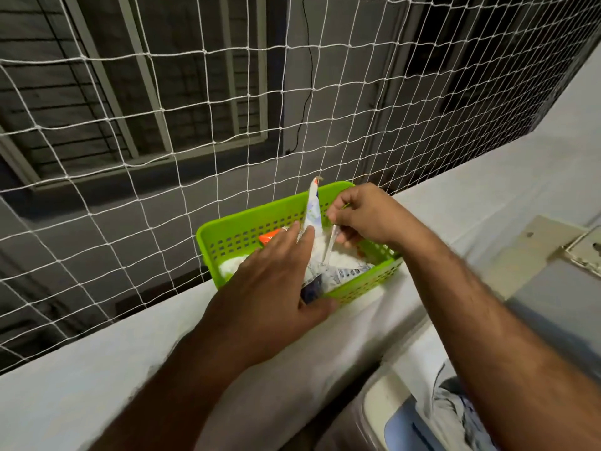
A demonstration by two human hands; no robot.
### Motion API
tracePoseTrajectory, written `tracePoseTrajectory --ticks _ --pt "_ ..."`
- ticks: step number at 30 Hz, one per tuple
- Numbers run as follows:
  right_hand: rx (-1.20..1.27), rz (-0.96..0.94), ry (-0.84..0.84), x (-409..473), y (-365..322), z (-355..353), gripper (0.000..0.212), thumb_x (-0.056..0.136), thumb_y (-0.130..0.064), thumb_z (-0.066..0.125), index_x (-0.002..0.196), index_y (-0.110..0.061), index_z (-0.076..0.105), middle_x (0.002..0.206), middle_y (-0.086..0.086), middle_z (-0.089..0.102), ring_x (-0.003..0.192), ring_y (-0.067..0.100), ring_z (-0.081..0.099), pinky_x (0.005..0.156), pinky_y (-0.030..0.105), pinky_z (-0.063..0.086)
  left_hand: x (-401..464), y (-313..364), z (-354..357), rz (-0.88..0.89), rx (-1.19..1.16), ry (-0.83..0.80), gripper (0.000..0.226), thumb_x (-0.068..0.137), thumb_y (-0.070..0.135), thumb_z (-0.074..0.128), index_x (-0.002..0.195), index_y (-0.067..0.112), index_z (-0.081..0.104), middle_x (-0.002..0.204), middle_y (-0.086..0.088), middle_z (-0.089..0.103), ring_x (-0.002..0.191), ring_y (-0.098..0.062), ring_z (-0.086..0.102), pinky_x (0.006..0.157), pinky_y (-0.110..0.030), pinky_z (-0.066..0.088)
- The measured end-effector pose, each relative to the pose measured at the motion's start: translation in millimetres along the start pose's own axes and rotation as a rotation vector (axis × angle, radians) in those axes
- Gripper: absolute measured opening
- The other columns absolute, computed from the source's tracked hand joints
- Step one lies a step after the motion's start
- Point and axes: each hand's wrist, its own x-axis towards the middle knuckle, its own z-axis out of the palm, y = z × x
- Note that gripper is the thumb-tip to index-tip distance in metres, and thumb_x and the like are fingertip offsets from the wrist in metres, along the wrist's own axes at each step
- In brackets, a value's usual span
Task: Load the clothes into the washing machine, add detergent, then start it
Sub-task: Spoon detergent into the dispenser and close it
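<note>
The torn-open white plastic detergent packet point(320, 255) lies in the perforated lime-green plastic basket point(247, 232) on the white ledge point(97, 369); its upper flap rises steeply between both hands, mouth upward. The left hand point(276, 281) lies spread flat on it; the right hand point(361, 213) pinches a thin metal spoon point(330, 244), slanting down-left into the powder. Best to scoop level and steady the packet. Clothes point(455, 415) already fill the machine, below the right fingers.

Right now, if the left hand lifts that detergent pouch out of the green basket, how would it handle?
Probably floppy: the detergent pouch looks like thin crinkled film, its top flap upright. Likely to spill: it is open, with white powder showing.
</note>
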Motion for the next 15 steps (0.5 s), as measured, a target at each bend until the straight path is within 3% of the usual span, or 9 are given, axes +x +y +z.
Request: tracePoseTrajectory --ticks 3,9,15 --pt "0.073 0.0 0.054 -1 -1 -9 0.02 0.096 -0.001 0.057 0.077 -0.008 0.059 0.058 0.016 0.062 0.051 0.028 0.062 0.057 0.042 0.058 0 -1 -1 -0.008 0.003 -0.01 0.094 0.079 0.074 0.039 0.152 0.03 -0.002 0.161 0.008 -0.005 0.145 -0.004 -0.002 0.115 -0.024 0.006" --pt "0.193 -0.013 0.191 -7 -1 -28 0.018 0.097 0.0 0.055 0.08 -0.005 0.06 0.062 0.013 0.057 0.044 0.012 0.064 0.047 0.031 0.057 3 -3 -2 -0.042 -0.008 -0.044 0.1 0.074 0.079 0.039 0.152 0.031 -0.001 0.161 0.007 -0.006 0.146 -0.006 -0.002 0.116 -0.026 0.005" --pt "0.247 -0.027 0.271 -12 4 -37 0.018 0.097 -0.001 0.056 0.079 -0.006 0.06 0.062 0.012 0.058 0.046 0.013 0.064 0.048 0.03 0.057 6 -1 -7 -0.066 0.016 -0.069 0.101 0.074 0.079 0.04 0.152 0.029 -0.001 0.161 0.006 -0.006 0.147 -0.008 -0.003 0.117 -0.029 0.005"
